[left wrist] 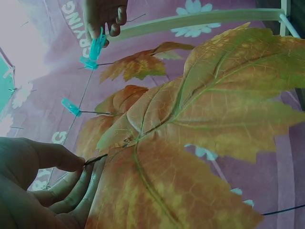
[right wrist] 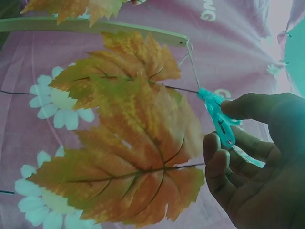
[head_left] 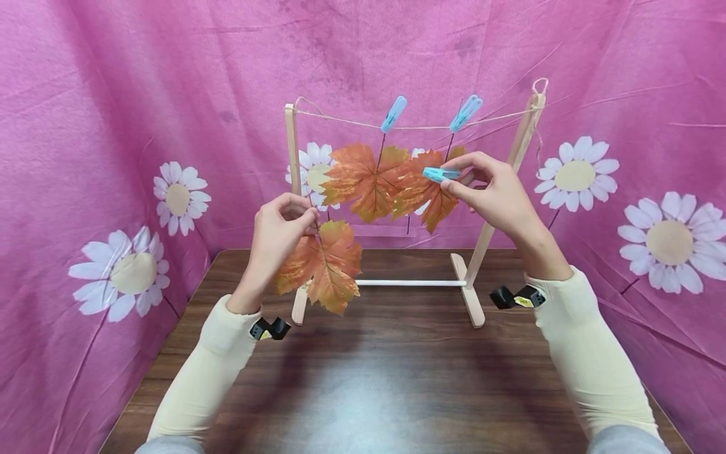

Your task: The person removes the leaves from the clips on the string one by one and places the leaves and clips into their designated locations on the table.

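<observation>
My left hand [head_left: 278,236] pinches the stem of an orange artificial maple leaf [head_left: 329,271], which hangs below the fingers near the left post. In the left wrist view the thumb and fingers meet on the dark stem, and the leaf [left wrist: 224,109] spreads to the right. A light-blue clothespin [head_left: 435,174] is between the thumb and fingers of my right hand [head_left: 499,195], in front of the right hanging leaf [head_left: 428,198]. Another leaf [head_left: 363,180] hangs beside it. Two blue clothespins [head_left: 394,115] [head_left: 466,113] hold their stems on the string [head_left: 422,128].
The string runs between a left wooden post [head_left: 292,148] and a right wooden post [head_left: 518,139]. A white rod [head_left: 408,283] joins their feet on the brown wooden table [head_left: 368,378]. Pink cloth [head_left: 351,44] printed with white daisies surrounds the table's back and sides.
</observation>
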Demonstrator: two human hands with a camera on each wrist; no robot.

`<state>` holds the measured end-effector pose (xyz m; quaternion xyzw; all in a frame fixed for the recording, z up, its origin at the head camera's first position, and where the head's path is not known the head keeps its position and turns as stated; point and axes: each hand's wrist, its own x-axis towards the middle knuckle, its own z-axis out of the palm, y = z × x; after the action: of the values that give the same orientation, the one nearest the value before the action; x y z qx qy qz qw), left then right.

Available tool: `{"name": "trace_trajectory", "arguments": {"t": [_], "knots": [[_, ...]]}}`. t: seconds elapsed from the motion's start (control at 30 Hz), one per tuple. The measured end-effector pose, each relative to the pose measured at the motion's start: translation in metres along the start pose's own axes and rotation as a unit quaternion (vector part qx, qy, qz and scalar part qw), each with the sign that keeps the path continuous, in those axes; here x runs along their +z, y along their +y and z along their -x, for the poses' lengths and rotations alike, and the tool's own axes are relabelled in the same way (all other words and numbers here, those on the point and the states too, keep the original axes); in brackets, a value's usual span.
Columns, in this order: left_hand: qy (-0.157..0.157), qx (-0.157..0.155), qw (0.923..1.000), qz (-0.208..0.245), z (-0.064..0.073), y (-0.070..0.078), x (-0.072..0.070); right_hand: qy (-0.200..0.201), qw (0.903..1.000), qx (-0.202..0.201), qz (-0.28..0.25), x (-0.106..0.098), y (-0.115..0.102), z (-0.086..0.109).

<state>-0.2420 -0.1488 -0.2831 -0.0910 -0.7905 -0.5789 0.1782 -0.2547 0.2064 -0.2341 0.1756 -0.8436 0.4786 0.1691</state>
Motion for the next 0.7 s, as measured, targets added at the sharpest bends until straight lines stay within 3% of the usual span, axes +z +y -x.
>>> {"name": "trace_trajectory", "arguments": {"t": [0.3,0.53,0.7], "knots": [[-0.021,-0.016,0.9991,0.032,0.003,-0.008,0.010,-0.004,0.9991,0.024,0.036,-0.006,0.021,0.012],[-0.040,-0.037,0.9970,0.055,0.006,-0.017,0.016,-0.004,0.9992,0.018,0.034,-0.010,0.040,0.020],[-0.050,-0.055,0.9945,0.074,0.007,-0.023,0.021,-0.002,0.9971,0.028,0.071,-0.016,0.051,0.027]]}}
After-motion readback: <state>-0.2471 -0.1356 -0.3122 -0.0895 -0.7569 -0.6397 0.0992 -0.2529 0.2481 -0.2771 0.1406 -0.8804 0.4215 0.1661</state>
